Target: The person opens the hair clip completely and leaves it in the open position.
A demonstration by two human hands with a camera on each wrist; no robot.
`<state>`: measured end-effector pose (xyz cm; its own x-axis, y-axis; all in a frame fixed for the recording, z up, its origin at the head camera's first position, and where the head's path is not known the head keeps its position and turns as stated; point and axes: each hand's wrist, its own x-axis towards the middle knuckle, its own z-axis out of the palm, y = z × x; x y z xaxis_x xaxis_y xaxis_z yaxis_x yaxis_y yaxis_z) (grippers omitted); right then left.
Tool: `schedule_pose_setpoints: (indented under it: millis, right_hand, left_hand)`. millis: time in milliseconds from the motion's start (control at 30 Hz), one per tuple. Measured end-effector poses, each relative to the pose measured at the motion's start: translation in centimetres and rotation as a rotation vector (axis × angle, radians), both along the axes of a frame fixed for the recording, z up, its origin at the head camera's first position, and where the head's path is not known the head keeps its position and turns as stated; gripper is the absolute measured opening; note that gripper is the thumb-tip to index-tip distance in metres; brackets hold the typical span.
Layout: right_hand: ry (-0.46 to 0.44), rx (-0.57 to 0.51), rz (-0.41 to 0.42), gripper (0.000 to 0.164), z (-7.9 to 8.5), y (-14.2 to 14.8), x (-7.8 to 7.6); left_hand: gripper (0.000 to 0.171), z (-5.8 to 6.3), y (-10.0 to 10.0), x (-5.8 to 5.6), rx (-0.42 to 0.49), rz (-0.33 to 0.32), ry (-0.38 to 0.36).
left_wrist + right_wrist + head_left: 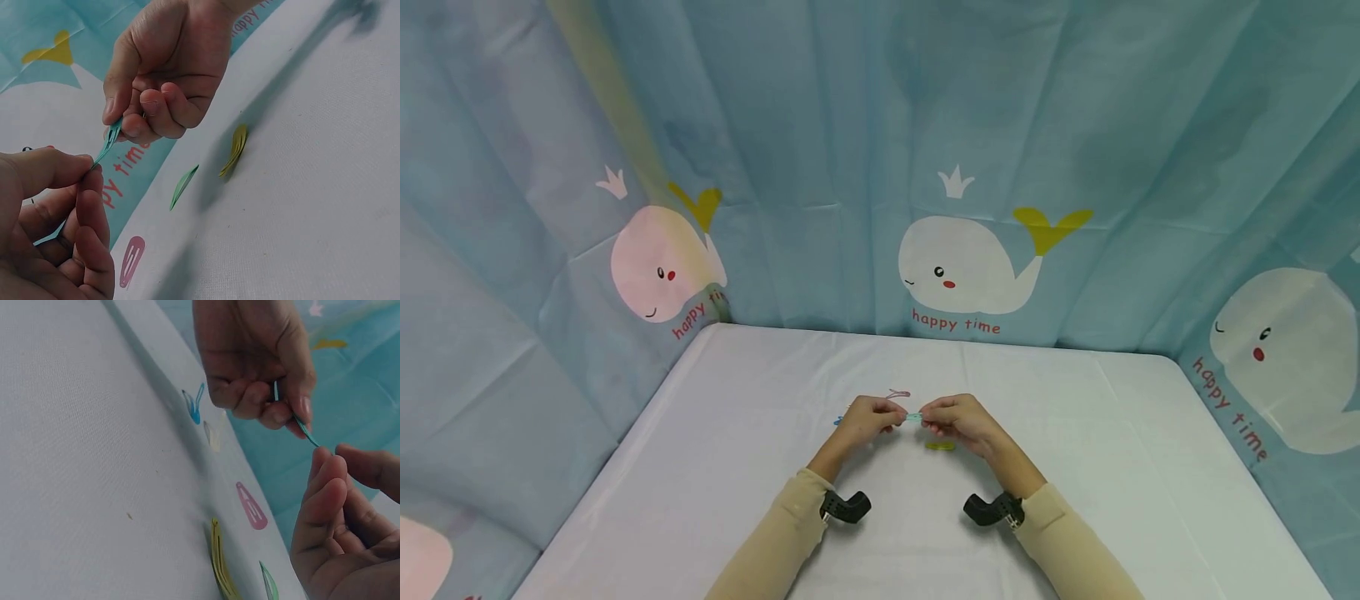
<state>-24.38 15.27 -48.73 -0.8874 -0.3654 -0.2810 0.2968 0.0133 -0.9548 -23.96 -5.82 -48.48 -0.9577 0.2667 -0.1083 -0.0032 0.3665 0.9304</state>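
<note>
A teal snap hair clip (913, 417) is stretched between my two hands, raised over the white table. My left hand (867, 418) pinches one end between thumb and forefinger, and my right hand (964, 423) pinches the other end the same way. In the left wrist view the clip (110, 140) runs slantwise from one set of fingertips to the other, its ends covered by them. Below the hands lie a yellow hair clip (235, 150), a light green one (184, 186) and a pink one (132, 261).
Farther left on the table, the right wrist view has a blue hair clip (196, 415) with its halves spread apart and a pale clip (213, 436) beside it. A blue curtain (850, 167) with printed whales hangs behind the white tabletop (700, 483).
</note>
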Motion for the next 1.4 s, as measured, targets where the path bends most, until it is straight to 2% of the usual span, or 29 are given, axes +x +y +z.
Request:
schedule_pose_setpoints:
  millis: [233, 600, 867, 1100, 1267, 1400]
  right_hand:
    - [-0.022, -0.064, -0.020, 0.026, 0.2, 0.2, 0.4]
    - [-0.055, -0.143, -0.059, 0.019, 0.3, 0.4, 1.0]
    - [-0.053, -0.161, -0.083, 0.009, 0.5, 0.6, 1.3]
    - [-0.046, -0.178, -0.084, 0.009, 0.6, 0.5, 1.5]
    - [-0.036, -0.158, -0.083, 0.013, 0.7, 0.5, 1.9]
    - [-0.028, -0.142, -0.074, 0.013, 0.7, 0.6, 2.1]
  left_hand:
    - [0.021, 0.1, 0.1, 0.2, 0.045, 0.022, -0.068]
    - [0.022, 0.7, 0.3, 1.1, 0.161, -0.026, -0.104]
    - [0.027, 0.3, 0.4, 1.3, 0.261, -0.035, -0.167]
    - [0.031, 0.1, 0.4, 1.3, 0.379, -0.016, -0.245]
    - [0.031, 0.0, 0.5, 1.4, 0.394, -0.021, -0.263]
    - [0.030, -0.1, 0.6, 1.5, 0.395, -0.029, -0.250]
